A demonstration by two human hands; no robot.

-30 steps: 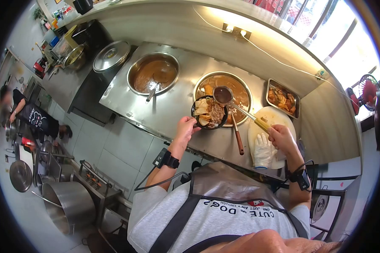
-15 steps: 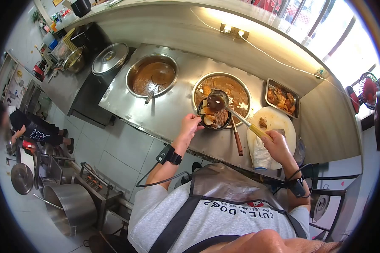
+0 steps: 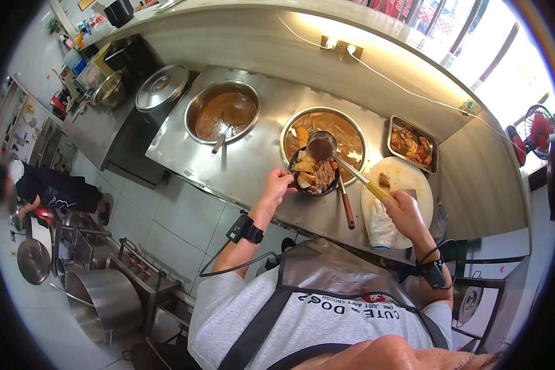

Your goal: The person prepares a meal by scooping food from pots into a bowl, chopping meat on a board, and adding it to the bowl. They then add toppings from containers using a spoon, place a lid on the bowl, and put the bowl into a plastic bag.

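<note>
My left hand (image 3: 279,185) grips the edge of a small black bowl (image 3: 315,193) holding sliced meat and yellowish pieces. The bowl is at the near rim of a round pot (image 3: 359,132) of brown stew. My right hand (image 3: 402,209) is closed round the yellow handle of a ladle (image 3: 322,145). The ladle's head, with dark brown sauce in it, hangs over the pot at the bowl's far edge. A wooden-handled utensil (image 3: 347,209) leans out of the pot beside the bowl, its far end hidden.
A second pot (image 3: 219,111) of brown sauce with a whisk is at the left. To the right are a tray (image 3: 411,145) of cooked pieces and a round board (image 3: 407,176) bearing a white glove (image 3: 383,228). Another person (image 3: 55,191) bends at the far left.
The bowl has shifted slightly towards me and its contents show more fully. The ladle's head has tipped a little. The other person at the left has bent further forward.
</note>
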